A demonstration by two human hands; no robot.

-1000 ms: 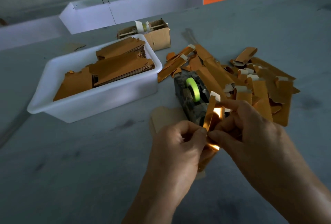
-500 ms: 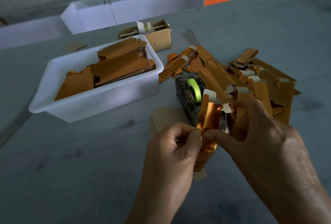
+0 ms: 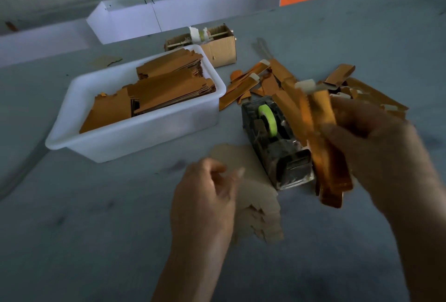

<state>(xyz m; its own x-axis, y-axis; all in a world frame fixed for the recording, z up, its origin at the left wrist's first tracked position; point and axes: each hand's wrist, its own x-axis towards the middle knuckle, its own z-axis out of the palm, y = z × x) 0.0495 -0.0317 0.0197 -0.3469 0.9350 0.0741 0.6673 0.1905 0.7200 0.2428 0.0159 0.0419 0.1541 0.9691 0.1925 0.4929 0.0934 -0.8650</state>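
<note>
Beside the tape dispenser (image 3: 272, 142), the right hand (image 3: 386, 152) grasps one gold carton (image 3: 323, 147); the left hand (image 3: 205, 202) hangs loosely curled, empty. Beyond them, a pile of cartons (image 3: 284, 79) looks finished; a tub (image 3: 135, 142) of blanks (image 3: 169, 89) seemingly remains.

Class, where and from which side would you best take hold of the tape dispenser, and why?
Probably grip the dispenser across its long flanks, near the green roll, coming from above-left: that flank stands free, while the right hand and its gold carton crowd the other, and the near end seems to hold the cutter.
</note>
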